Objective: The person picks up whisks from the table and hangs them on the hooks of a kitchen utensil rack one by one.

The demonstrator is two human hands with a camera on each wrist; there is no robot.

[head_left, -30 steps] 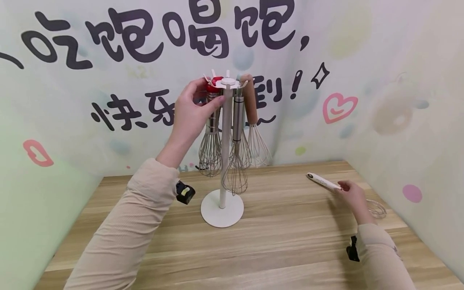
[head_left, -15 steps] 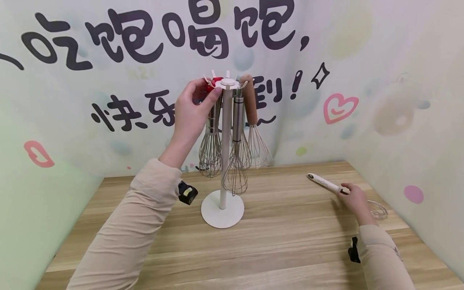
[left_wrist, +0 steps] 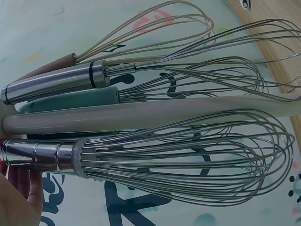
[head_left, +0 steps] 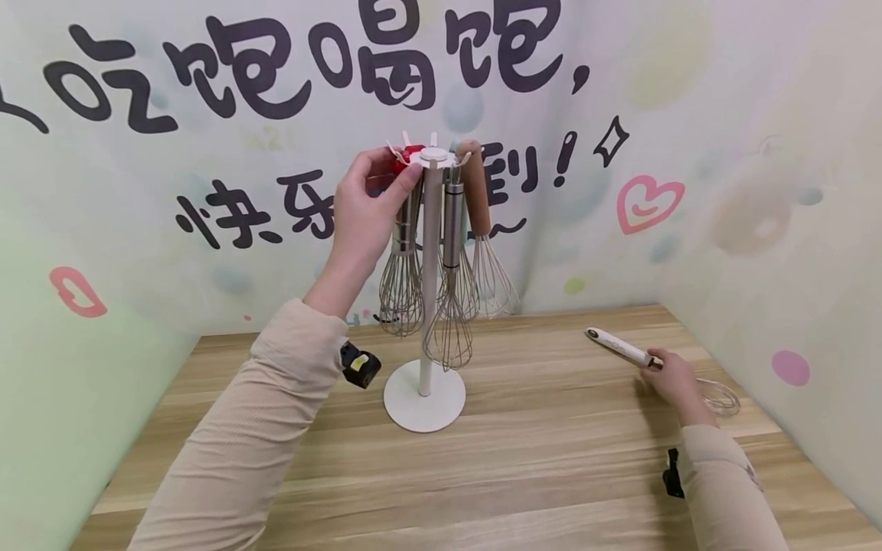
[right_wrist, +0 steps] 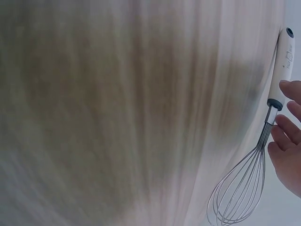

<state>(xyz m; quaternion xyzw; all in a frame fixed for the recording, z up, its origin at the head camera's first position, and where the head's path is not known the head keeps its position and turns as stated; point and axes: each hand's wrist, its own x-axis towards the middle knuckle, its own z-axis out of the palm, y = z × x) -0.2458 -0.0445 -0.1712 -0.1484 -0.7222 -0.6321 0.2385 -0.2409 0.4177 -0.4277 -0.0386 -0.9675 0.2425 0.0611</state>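
Observation:
A white stand [head_left: 426, 337] holds several hanging whisks under its hooked top. My left hand [head_left: 368, 207] is at the top, fingers behind a metal-handled whisk with a red top [head_left: 402, 163]; it appears to pinch that whisk, the thumb beside the stand's disc. In the left wrist view, my left fingers [left_wrist: 34, 188] lie behind its silver handle [left_wrist: 40, 154]. A white-handled whisk [head_left: 620, 348] lies at the right of the table. My right hand [head_left: 674, 383] touches it around the neck, with loosely extended fingers [right_wrist: 283, 129] beside the metal neck.
A silver-handled whisk [head_left: 452, 222], a wooden-handled whisk [head_left: 475, 191] and a green-handled one [left_wrist: 70, 101] hang from the stand. The stand's round base [head_left: 423, 413] rests on the wooden table [head_left: 551, 459]. Printed walls [head_left: 310, 153] close off the back and sides.
My left thumb has slid up from beside the pole to the stand's disc. At the white-handled whisk, my right fingers have shifted slightly, baring its dark collar. The whisk stays in place.

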